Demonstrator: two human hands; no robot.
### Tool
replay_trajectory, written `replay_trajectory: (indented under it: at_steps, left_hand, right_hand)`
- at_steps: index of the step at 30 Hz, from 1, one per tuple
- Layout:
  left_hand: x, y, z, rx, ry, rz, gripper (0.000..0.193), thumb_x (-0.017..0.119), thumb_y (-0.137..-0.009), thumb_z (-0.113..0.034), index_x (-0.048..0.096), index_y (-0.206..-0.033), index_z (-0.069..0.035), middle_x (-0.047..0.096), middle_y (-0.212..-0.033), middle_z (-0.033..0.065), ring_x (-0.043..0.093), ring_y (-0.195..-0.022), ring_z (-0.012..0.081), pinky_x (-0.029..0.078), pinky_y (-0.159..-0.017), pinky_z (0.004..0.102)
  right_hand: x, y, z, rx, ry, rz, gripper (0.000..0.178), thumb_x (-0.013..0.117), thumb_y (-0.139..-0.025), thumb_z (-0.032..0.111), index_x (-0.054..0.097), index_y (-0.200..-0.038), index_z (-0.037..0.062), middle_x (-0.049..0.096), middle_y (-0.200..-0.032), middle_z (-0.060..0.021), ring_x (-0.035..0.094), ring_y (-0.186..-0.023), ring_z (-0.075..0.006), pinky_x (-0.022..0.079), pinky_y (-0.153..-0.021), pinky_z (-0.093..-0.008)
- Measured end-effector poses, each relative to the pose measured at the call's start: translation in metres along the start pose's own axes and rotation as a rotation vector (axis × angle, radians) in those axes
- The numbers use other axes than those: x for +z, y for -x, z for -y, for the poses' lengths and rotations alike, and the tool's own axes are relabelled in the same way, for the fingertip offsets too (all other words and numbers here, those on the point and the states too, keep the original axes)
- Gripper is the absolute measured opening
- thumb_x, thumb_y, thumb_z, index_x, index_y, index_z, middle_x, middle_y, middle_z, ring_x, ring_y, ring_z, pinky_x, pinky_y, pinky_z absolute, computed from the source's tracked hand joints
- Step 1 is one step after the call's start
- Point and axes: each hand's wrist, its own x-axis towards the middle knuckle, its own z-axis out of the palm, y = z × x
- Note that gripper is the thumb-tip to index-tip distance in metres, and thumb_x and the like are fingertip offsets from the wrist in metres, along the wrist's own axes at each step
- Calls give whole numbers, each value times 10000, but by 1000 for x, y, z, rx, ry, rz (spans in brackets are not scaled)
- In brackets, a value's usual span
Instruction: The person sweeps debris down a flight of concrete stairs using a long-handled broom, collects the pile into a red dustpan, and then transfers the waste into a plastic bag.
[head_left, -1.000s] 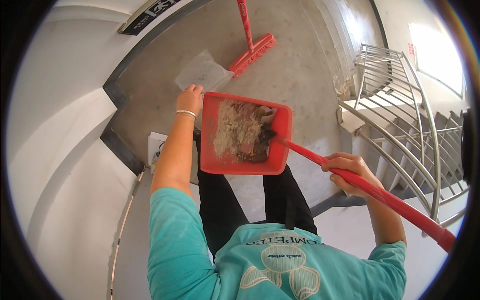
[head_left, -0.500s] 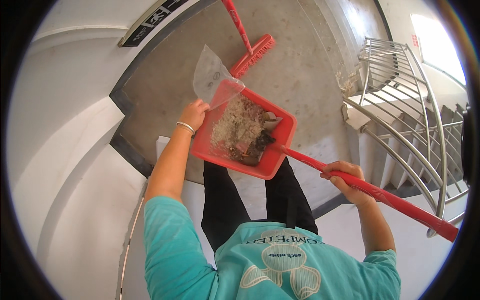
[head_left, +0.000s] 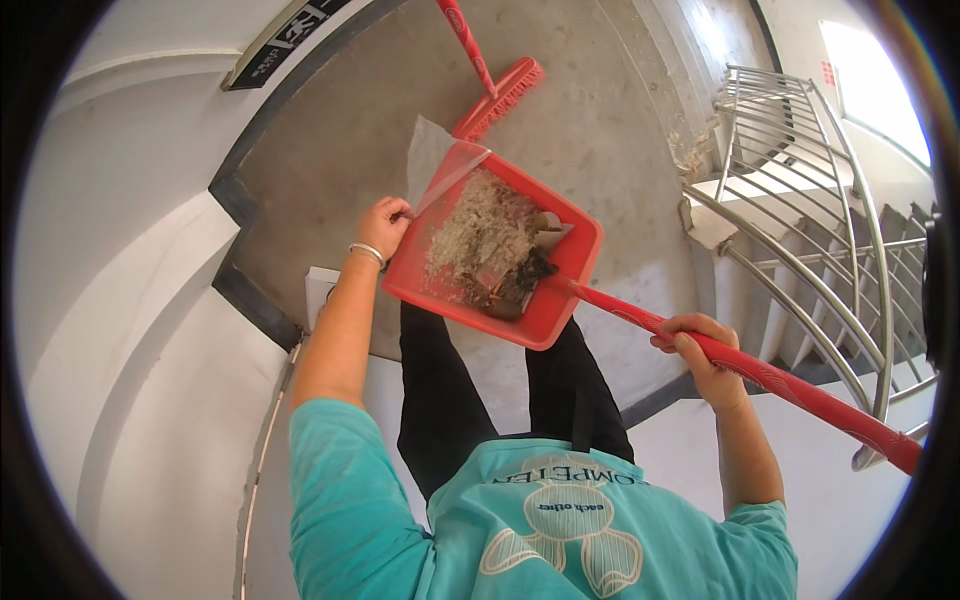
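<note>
A red dustpan [head_left: 570, 260] is held up in front of my legs, with grey-white fluffy dust [head_left: 480, 225], dark scraps and a few pale bits in it. My right hand [head_left: 705, 358] is closed around its long red handle [head_left: 800, 390]. At the pan's left edge, my left hand [head_left: 382, 226] pinches a clear plastic bag [head_left: 428, 150], its fingertips partly hidden. The bag lies over the pan's upper left corner, and part of it sticks out past the rim. Beyond the pan, a red broom [head_left: 500, 98] rests with its bristle head on the floor.
Metal stair railings [head_left: 800, 250] and descending steps [head_left: 780, 320] are on the right. White walls [head_left: 130, 270] with a dark skirting edge [head_left: 255, 305] run along the left. A dark sign [head_left: 285, 45] is at the upper left. Concrete floor [head_left: 330, 150] lies around the broom.
My left hand has shifted slightly left and down, and the bag's upright flap has folded lower over the pan's corner. The dustpan has moved slightly up and right in view; my right hand keeps its grip.
</note>
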Motion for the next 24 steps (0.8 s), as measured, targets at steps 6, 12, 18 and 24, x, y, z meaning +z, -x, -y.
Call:
replay_trajectory:
  at_steps: [6,12,18,24]
  left_hand:
    - [41,12,23,-25,59,-151,97,545,-705,11,594,-753,-58,551,-722,63,563,-658,197,459,-628,287]
    - [63,-11,91,-108,41,-254,104,561,-718,-27,558,-815,-65,571,-743,95,559,-688,268,453,-664,334]
    - [96,-26,161,-407,40,-265,90,574,-746,-71,551,-833,-59,605,-756,117,576,-724,277,451,-670,347]
    - [100,-38,183,-433,-2,-221,112,567,-791,-169,566,-865,-84,620,-822,127,578,-756,307,451,-665,362]
  right_hand:
    - [10,-4,8,-32,120,117,131,538,-786,21,595,-891,-32,630,-772,-135,624,-732,-170,480,-666,-255]
    - [54,-54,-25,18,103,146,141,537,-789,22,588,-908,-33,628,-781,-135,621,-751,-168,472,-686,-254]
    - [88,-88,-75,100,127,182,158,496,-819,33,570,-936,-43,615,-837,-124,623,-818,-180,478,-750,-259]
    - [102,-117,-77,126,141,156,144,517,-828,57,582,-922,-31,620,-817,-113,623,-789,-154,474,-721,-236]
